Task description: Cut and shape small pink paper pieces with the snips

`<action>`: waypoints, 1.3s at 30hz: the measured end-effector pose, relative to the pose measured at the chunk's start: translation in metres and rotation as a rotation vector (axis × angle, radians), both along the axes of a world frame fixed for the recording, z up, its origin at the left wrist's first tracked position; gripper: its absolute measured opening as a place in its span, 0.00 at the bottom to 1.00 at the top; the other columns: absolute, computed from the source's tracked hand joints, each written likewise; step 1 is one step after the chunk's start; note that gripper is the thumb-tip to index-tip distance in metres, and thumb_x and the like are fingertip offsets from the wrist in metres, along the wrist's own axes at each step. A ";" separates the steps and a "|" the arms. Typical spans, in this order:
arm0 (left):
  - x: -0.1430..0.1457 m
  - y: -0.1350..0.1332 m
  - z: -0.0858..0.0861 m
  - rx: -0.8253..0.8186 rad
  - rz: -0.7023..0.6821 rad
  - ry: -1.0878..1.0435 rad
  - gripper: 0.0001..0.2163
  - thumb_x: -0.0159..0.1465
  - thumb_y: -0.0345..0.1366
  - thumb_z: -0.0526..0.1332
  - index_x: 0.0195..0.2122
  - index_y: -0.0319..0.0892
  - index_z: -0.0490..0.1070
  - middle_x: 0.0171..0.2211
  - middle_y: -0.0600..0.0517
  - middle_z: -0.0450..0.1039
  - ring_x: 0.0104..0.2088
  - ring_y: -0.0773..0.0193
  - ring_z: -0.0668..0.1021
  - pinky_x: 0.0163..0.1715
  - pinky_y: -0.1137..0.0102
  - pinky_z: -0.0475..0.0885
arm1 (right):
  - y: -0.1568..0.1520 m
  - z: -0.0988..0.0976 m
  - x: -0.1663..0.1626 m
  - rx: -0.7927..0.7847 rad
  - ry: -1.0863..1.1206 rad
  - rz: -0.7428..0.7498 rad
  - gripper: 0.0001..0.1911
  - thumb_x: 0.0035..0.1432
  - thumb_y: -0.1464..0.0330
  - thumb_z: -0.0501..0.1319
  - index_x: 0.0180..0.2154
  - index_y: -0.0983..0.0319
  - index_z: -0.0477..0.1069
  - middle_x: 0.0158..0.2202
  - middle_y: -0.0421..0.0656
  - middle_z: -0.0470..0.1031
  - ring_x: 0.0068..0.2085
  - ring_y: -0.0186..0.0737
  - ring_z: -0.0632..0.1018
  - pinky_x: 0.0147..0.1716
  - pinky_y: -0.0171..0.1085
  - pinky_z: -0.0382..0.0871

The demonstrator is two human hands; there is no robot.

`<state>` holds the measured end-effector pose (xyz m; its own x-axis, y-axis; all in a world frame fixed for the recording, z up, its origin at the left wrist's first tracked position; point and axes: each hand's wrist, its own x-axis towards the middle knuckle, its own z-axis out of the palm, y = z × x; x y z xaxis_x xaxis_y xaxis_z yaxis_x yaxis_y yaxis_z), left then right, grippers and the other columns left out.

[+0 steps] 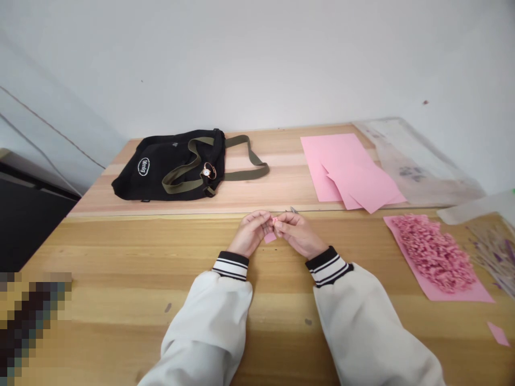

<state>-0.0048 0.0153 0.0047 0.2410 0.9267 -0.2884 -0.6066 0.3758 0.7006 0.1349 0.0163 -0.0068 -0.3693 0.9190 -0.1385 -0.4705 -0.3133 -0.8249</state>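
Note:
Above the middle of the table, my left hand (pixel 250 231) and my right hand (pixel 301 234) meet at the fingertips. Pinched between them is a small pink folded paper piece (pixel 274 219); its exact shape is too small to make out. Both hands are closed on it. Just under the fingers a small pink paper slip (pixel 270 237) shows, partly hidden by my left hand. Behind my right hand pokes out the grey tip of a thin tool (pixel 293 209), the rest of it covered.
A black tote bag (pixel 169 171) with olive straps and a wristwatch (pixel 206 172) lies back left. Pink sheets (pixel 341 161) and clear plastic (pixel 422 166) lie back right. Small pink pieces (pixel 436 254) are heaped on a pink sheet, right. A pink scrap (pixel 498 333) lies nearer.

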 end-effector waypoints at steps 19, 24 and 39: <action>0.000 -0.002 0.003 0.085 -0.073 0.032 0.12 0.49 0.39 0.70 0.25 0.36 0.70 0.20 0.52 0.72 0.21 0.67 0.75 0.24 0.70 0.70 | -0.001 0.007 -0.001 -0.027 0.021 0.029 0.13 0.43 0.61 0.73 0.23 0.63 0.76 0.19 0.37 0.72 0.22 0.29 0.70 0.25 0.34 0.69; 0.000 -0.003 0.003 0.127 -0.080 0.037 0.15 0.48 0.42 0.72 0.27 0.37 0.70 0.20 0.54 0.71 0.21 0.67 0.75 0.25 0.69 0.70 | -0.001 0.007 -0.001 -0.003 0.006 0.028 0.13 0.42 0.61 0.73 0.23 0.63 0.76 0.20 0.37 0.72 0.22 0.29 0.69 0.25 0.34 0.70; 0.000 -0.002 0.002 0.111 -0.071 0.026 0.16 0.46 0.43 0.72 0.28 0.37 0.72 0.22 0.54 0.72 0.21 0.67 0.75 0.27 0.68 0.70 | 0.000 0.003 -0.002 -0.022 0.024 0.017 0.11 0.39 0.63 0.74 0.23 0.61 0.78 0.21 0.37 0.74 0.22 0.28 0.70 0.26 0.34 0.70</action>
<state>-0.0052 0.0133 0.0068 0.3008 0.9342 -0.1919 -0.5627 0.3362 0.7552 0.1331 0.0160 -0.0034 -0.3887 0.9092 -0.1494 -0.4847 -0.3397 -0.8060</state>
